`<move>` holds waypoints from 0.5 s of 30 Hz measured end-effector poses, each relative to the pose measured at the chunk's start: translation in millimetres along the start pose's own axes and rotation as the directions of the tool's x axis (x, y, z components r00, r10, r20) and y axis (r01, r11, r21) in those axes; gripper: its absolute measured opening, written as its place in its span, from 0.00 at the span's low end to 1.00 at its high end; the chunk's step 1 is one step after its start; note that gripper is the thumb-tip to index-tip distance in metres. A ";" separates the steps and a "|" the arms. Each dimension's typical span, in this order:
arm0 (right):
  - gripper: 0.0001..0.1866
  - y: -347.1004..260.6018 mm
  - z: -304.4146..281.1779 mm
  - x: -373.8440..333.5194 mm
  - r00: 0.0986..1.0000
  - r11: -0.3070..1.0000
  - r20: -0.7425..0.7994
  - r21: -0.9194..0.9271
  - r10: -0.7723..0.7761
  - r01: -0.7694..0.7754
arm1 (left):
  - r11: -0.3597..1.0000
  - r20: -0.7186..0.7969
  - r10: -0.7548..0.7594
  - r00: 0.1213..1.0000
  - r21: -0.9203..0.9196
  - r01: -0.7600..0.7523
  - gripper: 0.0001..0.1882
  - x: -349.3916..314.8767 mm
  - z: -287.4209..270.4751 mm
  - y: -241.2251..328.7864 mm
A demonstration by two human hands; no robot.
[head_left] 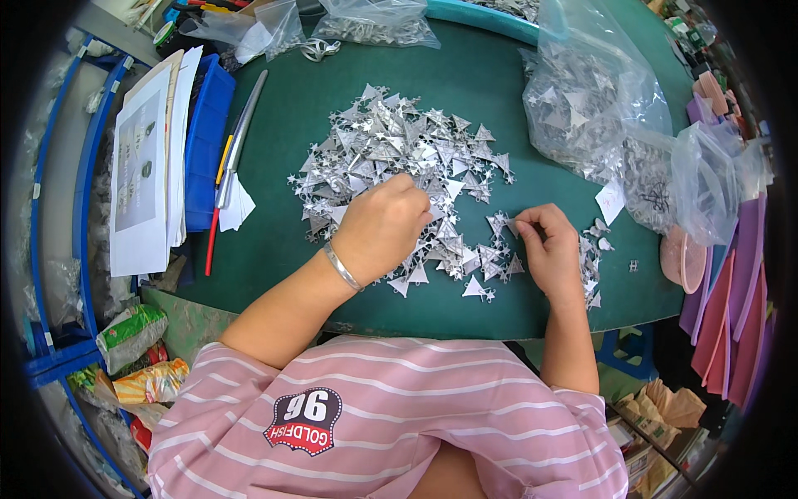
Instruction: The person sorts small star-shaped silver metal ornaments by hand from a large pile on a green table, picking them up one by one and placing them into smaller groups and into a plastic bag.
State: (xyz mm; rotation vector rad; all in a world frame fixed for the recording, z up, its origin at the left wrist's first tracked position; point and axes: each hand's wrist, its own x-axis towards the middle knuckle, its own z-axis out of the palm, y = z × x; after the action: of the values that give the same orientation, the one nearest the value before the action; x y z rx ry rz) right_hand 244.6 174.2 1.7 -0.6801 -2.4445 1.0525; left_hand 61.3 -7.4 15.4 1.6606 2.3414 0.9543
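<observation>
A broad heap of small silver triangular metal pieces, some with star shapes, lies on the green tabletop. My left hand, with a silver bangle on its wrist, is over the heap's near part. Its fingers are curled closed and the fingertips are hidden, so what they hold cannot be made out. At the heap's right edge my right hand pinches a small silver triangular piece between thumb and forefinger. A few loose triangles lie between my hands, near the front edge.
Right of my right hand is a smaller group of silver pieces. Clear plastic bags of metal parts stand at the back right, near a pink basket. On the left are a blue bin, papers and a red pencil.
</observation>
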 end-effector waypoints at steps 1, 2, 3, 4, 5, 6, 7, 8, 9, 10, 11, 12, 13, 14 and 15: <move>0.05 -0.4 1.6 0.0 1.000 0.999 0.014 -0.030 -0.019 0.020 | 0.999 0.025 0.000 1.000 0.047 -0.001 0.03 -0.4 1.1 0.2; 0.05 -1.5 4.3 -0.8 1.000 0.997 0.000 -0.075 -0.016 0.016 | 0.996 0.049 -0.001 0.999 0.094 -0.003 0.03 -0.2 2.4 0.5; 0.04 -2.7 7.8 -2.0 1.000 0.993 -0.014 -0.119 -0.014 0.012 | 0.991 0.065 0.010 0.998 0.133 -0.019 0.03 -0.2 4.4 -0.2; 0.04 -2.8 10.1 -3.1 1.000 0.986 -0.028 -0.164 -0.012 0.007 | 0.985 0.080 0.021 0.997 0.171 -0.035 0.03 -0.2 6.6 -1.3; 0.05 -1.4 11.4 -2.8 0.999 0.986 -0.038 -0.164 -0.017 0.010 | 0.976 0.097 0.031 0.995 0.210 -0.051 0.03 -0.2 7.5 -1.8; 0.05 0.0 11.5 -2.4 0.999 0.983 -0.028 -0.181 -0.035 0.029 | 0.975 0.098 0.036 0.995 0.215 -0.056 0.03 0.4 7.3 -1.1; 0.05 1.4 11.1 -2.0 0.998 0.979 -0.019 -0.198 -0.052 0.048 | 0.974 0.100 0.040 0.994 0.220 -0.062 0.03 1.2 6.8 0.1; 0.05 2.3 10.3 -1.8 0.997 0.974 -0.011 -0.217 -0.070 0.066 | 0.972 0.100 0.047 0.994 0.225 -0.069 0.02 2.1 6.9 0.9; 0.05 2.2 10.0 -1.9 0.998 0.975 -0.001 -0.215 -0.062 0.060 | 0.972 0.103 0.044 0.994 0.224 -0.067 0.02 1.9 7.3 0.9; 0.05 1.6 10.0 -2.0 0.998 0.975 0.008 -0.213 -0.054 0.055 | 0.973 0.105 0.041 0.994 0.223 -0.064 0.02 0.6 7.9 0.5; 0.05 0.6 9.2 -0.7 0.999 0.976 0.013 -0.213 -0.049 0.051 | 0.973 0.105 0.043 0.994 0.223 -0.066 0.03 1.2 7.8 0.2; 0.05 0.3 8.6 0.0 0.999 0.980 0.010 -0.196 -0.038 0.040 | 0.973 0.099 0.045 0.994 0.221 -0.067 0.03 1.7 7.9 0.2; 0.04 0.5 8.6 0.1 1.000 0.983 0.007 -0.180 -0.027 0.028 | 0.973 0.094 0.047 0.994 0.219 -0.067 0.03 1.9 8.2 0.2; 0.04 1.1 9.3 -0.2 1.000 0.987 0.007 -0.161 -0.016 0.017 | 0.974 0.090 0.047 0.995 0.218 -0.066 0.03 1.7 8.3 0.1; 0.03 3.1 9.2 -0.5 1.000 0.997 0.010 -0.073 0.007 -0.007 | 0.978 0.078 0.048 0.996 0.199 -0.062 0.02 2.2 8.4 -0.3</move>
State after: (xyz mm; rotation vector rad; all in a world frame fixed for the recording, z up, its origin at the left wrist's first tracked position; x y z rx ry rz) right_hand 241.0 170.6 -6.6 -0.7088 -2.5017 0.9756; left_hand 63.9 -2.0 9.2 1.8077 2.4244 0.6703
